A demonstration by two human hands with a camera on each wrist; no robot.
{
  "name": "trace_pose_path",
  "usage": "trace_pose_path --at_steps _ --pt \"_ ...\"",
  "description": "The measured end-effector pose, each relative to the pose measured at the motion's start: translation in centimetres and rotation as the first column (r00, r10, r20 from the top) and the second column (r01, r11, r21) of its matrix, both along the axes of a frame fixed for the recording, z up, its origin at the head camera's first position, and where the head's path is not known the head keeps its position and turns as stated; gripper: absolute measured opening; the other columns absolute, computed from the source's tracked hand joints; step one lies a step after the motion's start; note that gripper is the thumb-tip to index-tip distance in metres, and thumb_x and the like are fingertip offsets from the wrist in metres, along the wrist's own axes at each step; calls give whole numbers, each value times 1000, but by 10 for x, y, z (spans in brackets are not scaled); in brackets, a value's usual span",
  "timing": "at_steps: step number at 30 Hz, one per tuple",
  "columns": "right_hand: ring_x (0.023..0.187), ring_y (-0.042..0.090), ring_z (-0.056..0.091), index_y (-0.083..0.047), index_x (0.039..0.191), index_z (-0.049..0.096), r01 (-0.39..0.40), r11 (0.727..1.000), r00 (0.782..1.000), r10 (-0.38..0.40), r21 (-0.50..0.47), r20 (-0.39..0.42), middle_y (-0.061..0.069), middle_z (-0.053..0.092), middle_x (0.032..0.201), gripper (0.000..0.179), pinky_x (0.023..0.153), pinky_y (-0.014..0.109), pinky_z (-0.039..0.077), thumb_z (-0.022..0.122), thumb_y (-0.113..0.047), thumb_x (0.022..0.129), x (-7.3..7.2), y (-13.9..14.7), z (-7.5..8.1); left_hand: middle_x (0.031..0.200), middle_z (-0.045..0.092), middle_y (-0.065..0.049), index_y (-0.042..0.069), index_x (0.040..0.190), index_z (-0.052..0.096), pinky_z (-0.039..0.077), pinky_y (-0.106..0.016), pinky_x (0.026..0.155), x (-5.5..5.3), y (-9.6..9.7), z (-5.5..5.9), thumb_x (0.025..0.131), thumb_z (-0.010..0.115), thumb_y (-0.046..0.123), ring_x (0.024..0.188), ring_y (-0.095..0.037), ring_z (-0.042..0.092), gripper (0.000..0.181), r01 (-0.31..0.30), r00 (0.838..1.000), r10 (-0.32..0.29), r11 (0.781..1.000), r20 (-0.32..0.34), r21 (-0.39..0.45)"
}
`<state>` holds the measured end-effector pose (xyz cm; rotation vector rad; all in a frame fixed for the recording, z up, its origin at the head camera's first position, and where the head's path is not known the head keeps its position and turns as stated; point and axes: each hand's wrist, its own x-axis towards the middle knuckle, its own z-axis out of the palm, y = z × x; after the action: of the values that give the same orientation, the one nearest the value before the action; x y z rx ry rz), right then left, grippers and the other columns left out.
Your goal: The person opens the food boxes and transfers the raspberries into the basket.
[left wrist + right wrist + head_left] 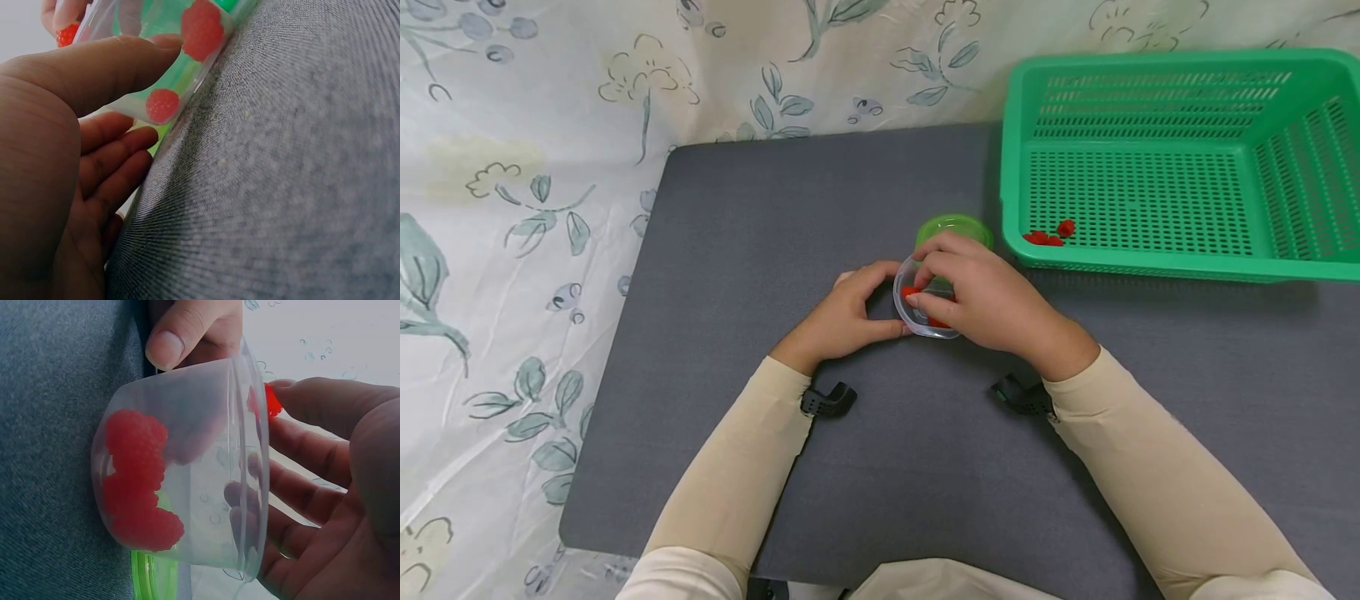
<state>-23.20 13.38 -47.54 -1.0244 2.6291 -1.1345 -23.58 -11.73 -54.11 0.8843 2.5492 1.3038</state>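
Observation:
A clear plastic cup point(934, 332) stands on the grey table, with several red raspberries point(134, 481) lying in its bottom. My left hand point(848, 315) holds the cup from the left side, its thumb against the wall in the left wrist view. Over the cup's mouth is my right hand point(988, 296). Between its thumb and forefinger it pinches a single raspberry point(273, 400) at the rim, seen in the right wrist view; its other fingers spread beside the rim. Behind the cup lies a round green lid point(955, 223), partly hidden by the right hand in the head view.
A green slotted basket point(1150, 263) stands at the back right, with a few red raspberries point(1042, 239) in its near left corner. Patterned cloth point(535, 208) borders the grey table point(760, 217) at the left and back.

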Motion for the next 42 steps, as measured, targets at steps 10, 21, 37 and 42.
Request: trace_pose_path --at_steps 10,21,37,42 --pt "123 27 59 -8 98 74 -1 1000 1000 1 8 2 9 64 134 11 94 43 51 81 -16 101 -1 -2 0 144 64 5 14 149 61 28 -44 116 0 -2 1 92 91 27 130 -9 55 66 5 1000 -5 1000 -4 -14" --pt "120 27 60 -8 96 73 -12 1000 1000 12 0 -7 7 66 131 11 90 41 50 79 -15 102 -3 1 -2 145 63 6 15 150 61 27 -42 117 0 0 3 93 91 30 132 -8 54 66 -8 1000 8 1000 15 -22" --pt "118 25 61 -8 98 72 -16 1000 1000 16 16 24 6 65 131 9 90 40 51 79 -13 102 -1 -1 -2 141 65 6 14 147 62 27 -43 115 -1 0 2 92 91 28 129 -8 56 63 0 1000 0 1000 -4 -14" --pt "117 24 62 -8 97 72 -13 1000 1000 13 8 20 6 65 131 9 89 40 51 78 -13 102 -1 -1 -2 142 65 6 14 148 62 27 -44 115 -1 0 1 93 91 29 130 -8 56 64 -3 1000 3 1000 -2 -17"
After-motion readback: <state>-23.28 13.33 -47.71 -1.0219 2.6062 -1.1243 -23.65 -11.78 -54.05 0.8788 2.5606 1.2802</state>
